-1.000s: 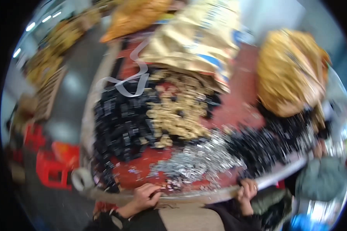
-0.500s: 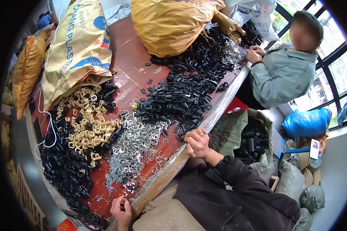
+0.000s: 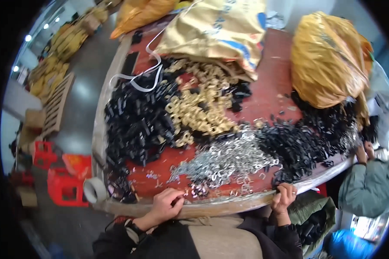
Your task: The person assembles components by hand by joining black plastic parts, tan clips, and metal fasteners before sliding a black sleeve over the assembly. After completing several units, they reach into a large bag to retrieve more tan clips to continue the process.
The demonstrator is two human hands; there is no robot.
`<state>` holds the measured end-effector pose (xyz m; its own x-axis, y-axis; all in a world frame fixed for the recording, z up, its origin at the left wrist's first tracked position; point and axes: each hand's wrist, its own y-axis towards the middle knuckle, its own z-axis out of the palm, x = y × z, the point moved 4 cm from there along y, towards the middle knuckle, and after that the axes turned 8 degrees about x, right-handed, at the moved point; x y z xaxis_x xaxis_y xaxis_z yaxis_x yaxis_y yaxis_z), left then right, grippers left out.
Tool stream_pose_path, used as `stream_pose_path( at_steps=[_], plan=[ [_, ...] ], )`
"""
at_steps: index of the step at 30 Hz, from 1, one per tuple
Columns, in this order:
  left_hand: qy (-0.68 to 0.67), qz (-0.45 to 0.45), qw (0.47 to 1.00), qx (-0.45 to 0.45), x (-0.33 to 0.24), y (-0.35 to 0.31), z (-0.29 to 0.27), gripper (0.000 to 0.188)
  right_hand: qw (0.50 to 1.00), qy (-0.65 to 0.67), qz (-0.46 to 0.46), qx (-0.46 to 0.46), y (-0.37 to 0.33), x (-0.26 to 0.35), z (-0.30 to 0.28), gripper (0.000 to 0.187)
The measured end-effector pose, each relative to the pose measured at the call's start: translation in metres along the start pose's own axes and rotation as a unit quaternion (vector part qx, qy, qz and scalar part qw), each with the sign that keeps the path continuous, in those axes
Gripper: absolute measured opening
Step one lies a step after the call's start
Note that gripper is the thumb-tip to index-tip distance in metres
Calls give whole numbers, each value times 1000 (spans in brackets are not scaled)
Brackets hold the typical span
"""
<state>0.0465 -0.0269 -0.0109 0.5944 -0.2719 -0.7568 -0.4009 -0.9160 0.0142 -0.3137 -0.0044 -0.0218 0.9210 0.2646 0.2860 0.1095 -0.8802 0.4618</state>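
At the table's near edge, my left hand (image 3: 167,203) has its fingers curled and thumb drawn in beside small shiny pieces (image 3: 199,190). Whatever sits between those fingertips is too small to make out. Farther right, my right hand (image 3: 284,198) is closed at the edge, close to a pile of black plastic parts (image 3: 291,144); anything in it is hidden. Silvery metal loops (image 3: 233,157) lie heaped between and beyond the hands, with small grey pieces (image 3: 192,169) at their left. Behind them spreads a pile of gold-coloured buckles (image 3: 201,108).
More black parts (image 3: 138,116) cover the table's left side. A printed sack (image 3: 216,32) and a yellow bag (image 3: 326,60) stand at the back. A tape roll (image 3: 95,191) sits at the near left corner, by red stools (image 3: 67,187). A co-worker's sleeve (image 3: 367,187) is at right.
The view has swung left, bringing the floor and red stools into sight and shifting the co-worker to the right rim. Both my hands stay at the table's near edge, fingers curled.
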Motion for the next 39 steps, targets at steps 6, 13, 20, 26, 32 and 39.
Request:
stream_pose_path(
  at_steps=[6,13,20,26,32,39],
  plan=[
    [-12,-34,999,-8,0,-1,-9,15,1000,-12,10,20,9,3,7,24],
    [-1,-22,1000,-10,2,7,-6,14,999,-8,14,36,11,-2,9,24],
    [44,-26,999,-1,0,8,-7,12,998,-16,5,62,9,1,9,27],
    [52,-53,997,18,2,7,-6,12,998,-3,-12,58,-2,-8,11,28],
    [54,-49,997,25,3,4,-7,12,999,4,-19,50,-1,-4,12,28],
    [52,-21,998,-17,1,0,-8,14,998,-26,-39,-40,15,11,2,31]
  ],
)
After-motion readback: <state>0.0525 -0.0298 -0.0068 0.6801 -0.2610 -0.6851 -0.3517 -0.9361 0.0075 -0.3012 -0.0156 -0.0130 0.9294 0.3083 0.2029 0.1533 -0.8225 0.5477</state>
